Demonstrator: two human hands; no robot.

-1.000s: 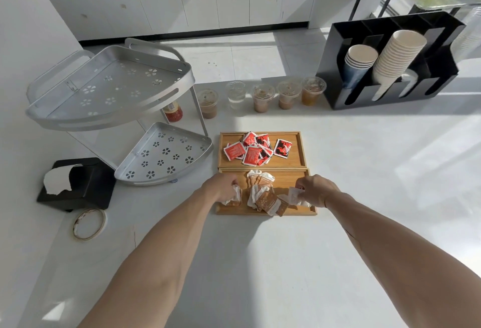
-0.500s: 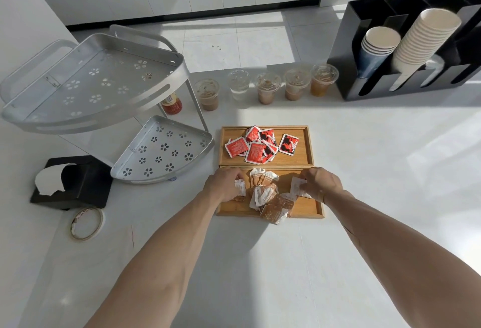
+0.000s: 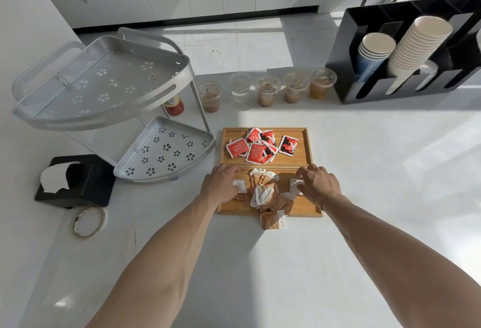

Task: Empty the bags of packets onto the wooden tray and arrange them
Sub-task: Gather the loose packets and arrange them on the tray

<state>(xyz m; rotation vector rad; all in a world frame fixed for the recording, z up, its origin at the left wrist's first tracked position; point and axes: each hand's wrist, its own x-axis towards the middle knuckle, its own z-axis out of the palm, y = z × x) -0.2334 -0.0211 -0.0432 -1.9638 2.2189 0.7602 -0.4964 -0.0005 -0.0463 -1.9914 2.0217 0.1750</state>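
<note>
A two-part wooden tray (image 3: 307,145) lies on the white counter. Its far compartment holds several red packets (image 3: 260,146) in a loose pile. The near compartment holds several brown-and-white packets (image 3: 268,195), heaped in the middle. One brown packet (image 3: 272,219) has slid over the tray's near edge onto the counter. My left hand (image 3: 221,184) rests on the left end of the near compartment, fingers on a brown packet (image 3: 240,186). My right hand (image 3: 318,183) is at the right end, fingers pressing on a pale packet (image 3: 295,184).
A silver two-tier corner rack (image 3: 109,88) stands left of the tray, a red bottle (image 3: 174,105) behind it. Several lidded plastic cups (image 3: 268,90) line the back. A black cup holder (image 3: 406,51) stands back right. A black tissue box (image 3: 75,180) and tape roll (image 3: 89,221) lie left.
The camera has dropped closer. Both hands have spread slightly outward over the near compartment, and one brown packet has slipped over the tray's near edge onto the counter.
</note>
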